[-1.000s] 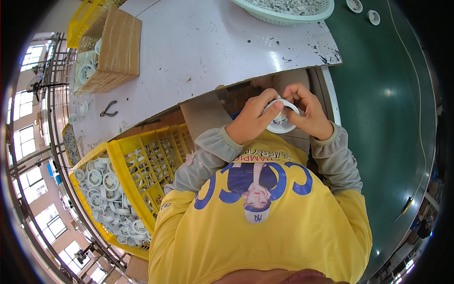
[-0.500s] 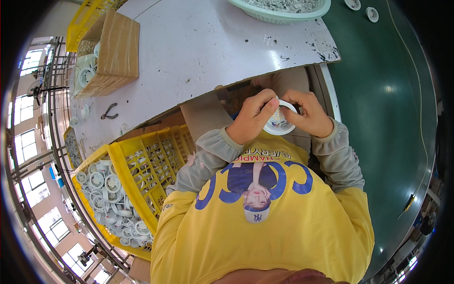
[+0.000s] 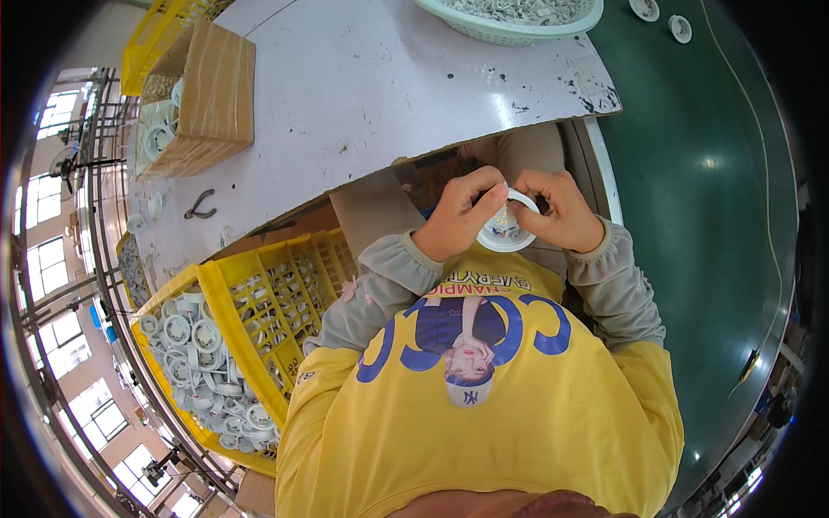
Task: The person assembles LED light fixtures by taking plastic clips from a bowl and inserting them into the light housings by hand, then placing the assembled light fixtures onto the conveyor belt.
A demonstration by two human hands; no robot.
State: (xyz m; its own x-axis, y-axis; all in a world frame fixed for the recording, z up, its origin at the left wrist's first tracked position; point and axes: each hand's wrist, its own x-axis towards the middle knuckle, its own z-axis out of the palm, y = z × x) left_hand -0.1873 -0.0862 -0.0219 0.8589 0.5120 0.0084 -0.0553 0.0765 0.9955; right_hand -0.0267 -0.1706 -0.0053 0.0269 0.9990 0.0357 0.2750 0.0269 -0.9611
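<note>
Both hands, left hand [image 3: 462,226] and right hand [image 3: 560,214], pinch the rim of a white round fitting [image 3: 505,231] near the chest; probably light stiff plastic, best gripped by its edge

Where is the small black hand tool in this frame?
In the head view the black hand tool lies on the white table, far to the person's left, just below the open cardboard box and above the yellow crates.

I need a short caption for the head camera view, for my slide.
Both hands, left hand and right hand, hold a round white part beside a yellow crate.
</note>
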